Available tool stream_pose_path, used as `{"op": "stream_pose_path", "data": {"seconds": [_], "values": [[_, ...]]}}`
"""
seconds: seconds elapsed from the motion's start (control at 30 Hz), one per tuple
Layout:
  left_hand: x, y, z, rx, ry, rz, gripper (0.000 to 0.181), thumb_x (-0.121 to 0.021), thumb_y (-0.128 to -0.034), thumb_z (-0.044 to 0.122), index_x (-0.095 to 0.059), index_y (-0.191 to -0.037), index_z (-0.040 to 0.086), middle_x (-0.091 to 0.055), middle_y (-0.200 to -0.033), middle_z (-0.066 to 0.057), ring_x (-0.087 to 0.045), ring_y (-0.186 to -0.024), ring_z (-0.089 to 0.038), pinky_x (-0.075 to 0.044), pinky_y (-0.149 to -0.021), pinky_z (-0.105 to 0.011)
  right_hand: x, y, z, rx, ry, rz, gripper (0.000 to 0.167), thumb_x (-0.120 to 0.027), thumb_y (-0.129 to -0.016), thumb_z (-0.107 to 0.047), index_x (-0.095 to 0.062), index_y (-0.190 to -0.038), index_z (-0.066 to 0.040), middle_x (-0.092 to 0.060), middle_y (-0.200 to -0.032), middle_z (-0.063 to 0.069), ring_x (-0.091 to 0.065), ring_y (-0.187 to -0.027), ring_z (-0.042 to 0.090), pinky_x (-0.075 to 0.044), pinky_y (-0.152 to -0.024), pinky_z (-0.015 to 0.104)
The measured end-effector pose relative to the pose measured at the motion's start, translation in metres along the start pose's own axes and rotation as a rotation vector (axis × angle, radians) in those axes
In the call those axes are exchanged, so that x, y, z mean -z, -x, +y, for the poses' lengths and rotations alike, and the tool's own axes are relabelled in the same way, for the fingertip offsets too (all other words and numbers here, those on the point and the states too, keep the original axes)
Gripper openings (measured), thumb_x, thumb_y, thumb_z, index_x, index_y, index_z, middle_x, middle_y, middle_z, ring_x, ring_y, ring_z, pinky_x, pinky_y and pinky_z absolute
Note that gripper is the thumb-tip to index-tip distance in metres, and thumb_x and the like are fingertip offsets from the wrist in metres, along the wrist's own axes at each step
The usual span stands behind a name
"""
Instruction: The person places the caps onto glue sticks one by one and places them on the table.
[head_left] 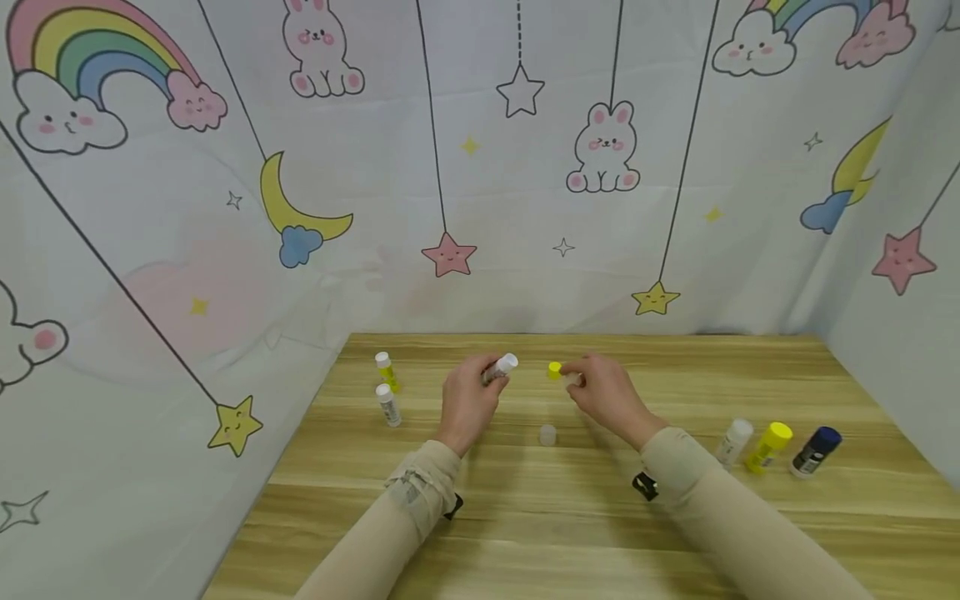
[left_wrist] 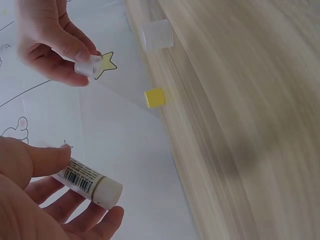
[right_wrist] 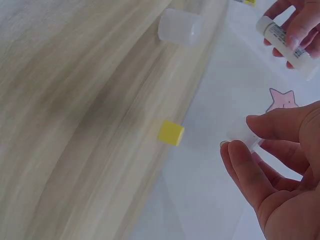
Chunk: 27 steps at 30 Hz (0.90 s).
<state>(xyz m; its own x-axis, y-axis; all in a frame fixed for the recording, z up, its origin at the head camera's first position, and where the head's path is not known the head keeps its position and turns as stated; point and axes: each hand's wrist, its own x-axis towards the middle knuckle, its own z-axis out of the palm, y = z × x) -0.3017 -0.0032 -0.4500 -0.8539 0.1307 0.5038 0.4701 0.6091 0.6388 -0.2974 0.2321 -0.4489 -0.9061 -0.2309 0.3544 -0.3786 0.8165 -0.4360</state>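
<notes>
My left hand point(head_left: 467, 402) grips a white glue stick point(head_left: 499, 368) with a barcode label. In the left wrist view the stick tilts, its white end pointing away from the palm. Level with it on the right, my right hand point(head_left: 609, 397) pinches a small translucent white cap point(right_wrist: 241, 133) between thumb and fingertips. A yellow cap point(head_left: 554, 370) stands on the table just left of the right fingertips in the head view. Nearer to me, between the two hands, a larger translucent cap point(head_left: 547, 435) rests on the wood.
At the left stand a yellow glue stick with a white top point(head_left: 386, 372) and a white glue stick point(head_left: 388, 406). On the right a white glue stick point(head_left: 734, 442), a yellow one point(head_left: 769, 447) and a dark-blue-capped one point(head_left: 816, 452) form a row. Printed curtains hang behind the wooden table point(head_left: 525, 533).
</notes>
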Motion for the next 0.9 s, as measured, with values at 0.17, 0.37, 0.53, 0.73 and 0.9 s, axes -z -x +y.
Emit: {"op": "stream_pose_path", "data": {"seconds": [0.17, 0.37, 0.53, 0.73, 0.9], "values": [[-0.001, 0.001, -0.002, 0.001, -0.011, 0.001, 0.027, -0.079, -0.0891, 0.012, -0.073, -0.116, 0.011, -0.071, -0.108, -0.006, -0.069, -0.098, -0.023, -0.056, -0.082, -0.043, 0.002, 0.0, -0.007, -0.011, -0.01, 0.0, 0.024, -0.072, -0.088, -0.003, -0.077, -0.111, -0.009, -0.066, -0.095, 0.004, -0.06, -0.074, 0.013, -0.052, -0.064, 0.032], [-0.004, 0.001, -0.004, -0.029, -0.021, 0.003, 0.027, -0.08, -0.0877, 0.011, -0.073, -0.114, 0.011, -0.072, -0.108, -0.006, -0.069, -0.097, -0.024, -0.056, -0.081, -0.043, 0.005, -0.001, -0.013, -0.022, -0.014, 0.018, 0.026, -0.07, -0.089, -0.005, -0.077, -0.113, -0.011, -0.068, -0.102, 0.004, -0.061, -0.076, 0.012, -0.053, -0.065, 0.033], [-0.008, 0.002, -0.005, -0.022, -0.028, -0.02, 0.028, -0.08, -0.0879, 0.01, -0.073, -0.115, 0.012, -0.072, -0.111, -0.005, -0.069, -0.099, -0.022, -0.056, -0.081, -0.042, 0.006, -0.001, -0.016, -0.017, -0.039, 0.043, 0.026, -0.07, -0.089, -0.005, -0.077, -0.113, -0.012, -0.068, -0.098, 0.002, -0.064, -0.078, 0.014, -0.055, -0.065, 0.034], [-0.013, 0.003, -0.003, 0.006, -0.024, -0.052, 0.028, -0.079, -0.0891, 0.013, -0.073, -0.116, 0.013, -0.072, -0.11, -0.003, -0.068, -0.099, -0.019, -0.056, -0.082, -0.04, 0.007, -0.001, -0.019, -0.027, -0.077, 0.056, 0.026, -0.07, -0.09, -0.006, -0.077, -0.114, -0.013, -0.068, -0.1, 0.004, -0.068, -0.082, 0.017, -0.057, -0.066, 0.035], [-0.016, 0.001, -0.001, 0.006, -0.029, -0.056, 0.028, -0.078, -0.0897, 0.014, -0.074, -0.117, 0.015, -0.073, -0.109, -0.003, -0.068, -0.096, -0.018, -0.056, -0.08, -0.04, 0.011, -0.003, -0.022, -0.037, -0.112, 0.061, 0.026, -0.069, -0.091, -0.008, -0.076, -0.116, -0.014, -0.07, -0.108, 0.006, -0.069, -0.085, 0.018, -0.057, -0.065, 0.035]]}}
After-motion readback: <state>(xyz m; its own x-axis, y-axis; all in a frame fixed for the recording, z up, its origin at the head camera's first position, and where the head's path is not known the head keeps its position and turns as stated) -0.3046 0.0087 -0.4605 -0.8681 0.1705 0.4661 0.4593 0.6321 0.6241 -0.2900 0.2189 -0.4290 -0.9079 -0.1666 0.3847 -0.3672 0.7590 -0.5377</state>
